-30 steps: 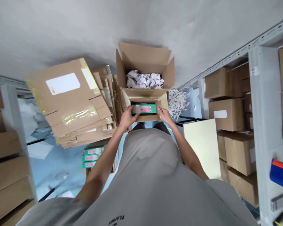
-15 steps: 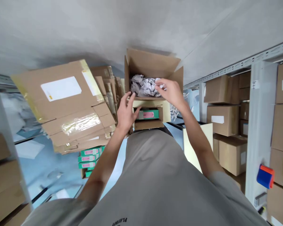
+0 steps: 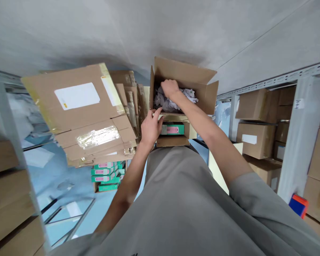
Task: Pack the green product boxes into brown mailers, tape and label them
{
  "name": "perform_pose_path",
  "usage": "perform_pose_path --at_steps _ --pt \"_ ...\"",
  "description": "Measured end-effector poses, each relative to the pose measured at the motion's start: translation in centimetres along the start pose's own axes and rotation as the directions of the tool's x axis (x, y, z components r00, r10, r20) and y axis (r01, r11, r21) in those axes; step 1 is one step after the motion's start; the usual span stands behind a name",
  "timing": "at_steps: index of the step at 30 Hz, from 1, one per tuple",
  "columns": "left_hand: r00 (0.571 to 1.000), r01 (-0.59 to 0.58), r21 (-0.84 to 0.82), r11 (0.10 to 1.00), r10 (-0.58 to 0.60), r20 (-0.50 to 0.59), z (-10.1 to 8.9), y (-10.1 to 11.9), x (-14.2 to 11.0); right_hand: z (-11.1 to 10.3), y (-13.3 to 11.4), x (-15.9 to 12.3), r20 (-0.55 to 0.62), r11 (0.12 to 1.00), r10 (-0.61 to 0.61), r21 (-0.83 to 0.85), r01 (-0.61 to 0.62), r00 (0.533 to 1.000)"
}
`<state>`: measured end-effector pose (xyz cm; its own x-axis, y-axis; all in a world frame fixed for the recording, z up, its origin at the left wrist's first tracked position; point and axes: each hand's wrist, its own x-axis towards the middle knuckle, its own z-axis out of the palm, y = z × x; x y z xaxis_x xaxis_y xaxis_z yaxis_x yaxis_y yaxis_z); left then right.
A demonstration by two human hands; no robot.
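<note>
An upright cardboard box (image 3: pixel 185 67) with raised flaps holds crumpled grey-white paper (image 3: pixel 190 94). My right hand (image 3: pixel 170 88) is inside its left part, curled like a fist and pushed down against the paper; its fingertips are hidden. At the box's near left corner, my left hand (image 3: pixel 149 128) touches the rim with thumb and fingers apart. Just in front of this box, close to my body, a smaller open carton (image 3: pixel 173 142) contains a green box with a pink panel (image 3: pixel 172 129).
Flattened cardboard boxes (image 3: pixel 82 121) with tape and white labels are stacked at left. Below them are several green-and-pink boxes (image 3: pixel 104 178). Closed cartons (image 3: pixel 256 138) fill metal shelving (image 3: pixel 296 135) at right. More cartons (image 3: pixel 8 199) stand at far left. A grey wall (image 3: pixel 138 32) rises behind.
My right hand has moved left and down into the box, from open fingers above the paper to a curled hand pressed into it. My left hand stays near the corner. The view has shifted slightly.
</note>
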<state>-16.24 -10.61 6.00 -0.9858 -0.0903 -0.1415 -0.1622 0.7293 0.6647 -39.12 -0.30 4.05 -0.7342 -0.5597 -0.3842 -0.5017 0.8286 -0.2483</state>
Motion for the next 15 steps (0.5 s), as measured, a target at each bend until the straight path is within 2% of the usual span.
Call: perform_pose_path --at_steps 3,5,8,11,13,15 --pt "1.0 0.009 -0.04 0.999 -0.009 -0.024 0.4 -0.1 0.1 -2.8 -0.5 -4.2 -0.07 0.989 0.149 0.006 -0.149 0.986" --pt "0.999 0.02 -0.05 0.999 -0.022 -0.032 0.7 -0.2 0.1 -5.0 -1.0 -9.3 -0.146 0.976 0.216 0.063 -0.209 0.965" --pt "0.998 0.039 -0.065 0.997 -0.041 -0.041 1.1 -0.4 0.3 -6.9 -2.2 -18.3 -0.186 0.949 0.247 0.246 -0.198 0.951" --pt "0.997 0.046 -0.08 0.996 -0.051 -0.062 1.5 -0.6 0.4 -5.3 -2.8 -24.8 -0.064 0.897 0.228 0.401 -0.184 0.972" --pt "0.996 0.046 -0.076 0.996 -0.052 -0.076 1.7 -0.6 0.4 -2.8 -2.9 -26.4 0.098 0.911 0.224 0.332 -0.244 0.97" --pt "0.995 0.046 -0.064 0.997 -0.052 -0.084 1.7 -0.7 0.3 -0.2 -3.0 -26.5 0.248 0.937 0.271 0.152 -0.314 0.93"
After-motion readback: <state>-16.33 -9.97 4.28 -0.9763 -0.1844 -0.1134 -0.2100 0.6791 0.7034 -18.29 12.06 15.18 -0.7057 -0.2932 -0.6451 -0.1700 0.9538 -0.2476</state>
